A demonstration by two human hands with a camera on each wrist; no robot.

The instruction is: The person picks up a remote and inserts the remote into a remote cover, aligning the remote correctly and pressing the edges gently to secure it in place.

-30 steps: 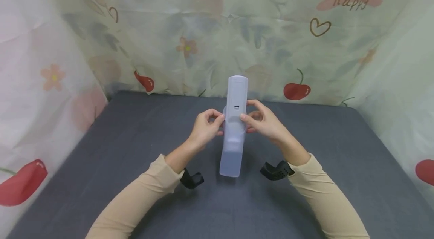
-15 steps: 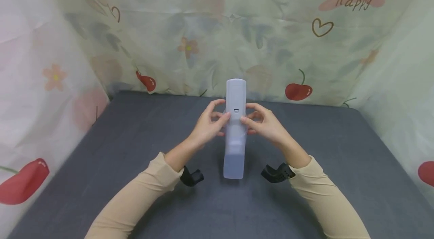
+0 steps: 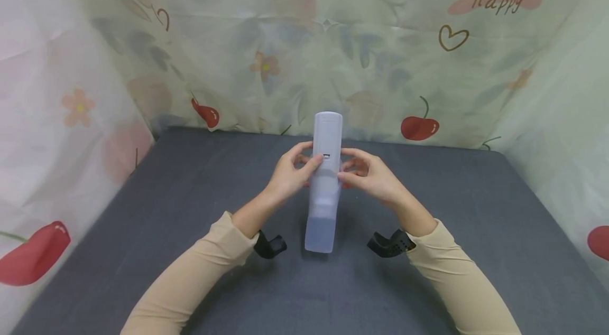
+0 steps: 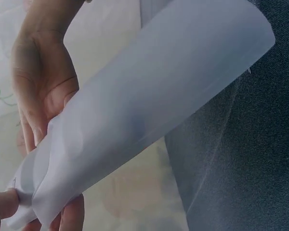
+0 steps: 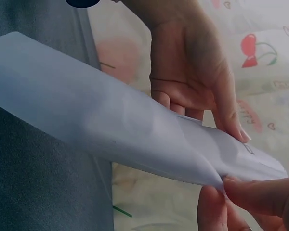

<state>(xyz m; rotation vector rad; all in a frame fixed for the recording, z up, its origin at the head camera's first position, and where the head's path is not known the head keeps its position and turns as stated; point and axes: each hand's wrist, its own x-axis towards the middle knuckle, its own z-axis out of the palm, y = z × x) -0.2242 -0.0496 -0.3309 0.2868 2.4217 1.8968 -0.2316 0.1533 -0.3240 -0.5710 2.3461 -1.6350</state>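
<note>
A white remote control [image 3: 328, 131] stands out of a translucent sleeve [image 3: 320, 233] that hangs below it over the table. A small dark latch shows on its upward face. My left hand [image 3: 289, 172] holds the left side, thumb flat on the remote near the latch and fingers behind. On the right edge, my right hand [image 3: 373, 175] pinches the sleeve's rim between thumb and fingers. In the right wrist view the right thumb [image 5: 260, 195] lies at the sleeve's mouth [image 5: 214, 173]. The left wrist view has the sleeve [image 4: 149, 91] crossing most of the frame, its lower part flat.
A dark grey table [image 3: 214, 166] lies under the hands. Patterned cloth [image 3: 304, 55] with printed cherries and flowers walls the back and both sides. Black wrist mounts [image 3: 391, 242] hang below both forearms.
My left thumb has shifted from the sleeve's edge onto the remote's face. The lower end of the sleeve swung right, then back left. The right thumb has slid to the right edge.
</note>
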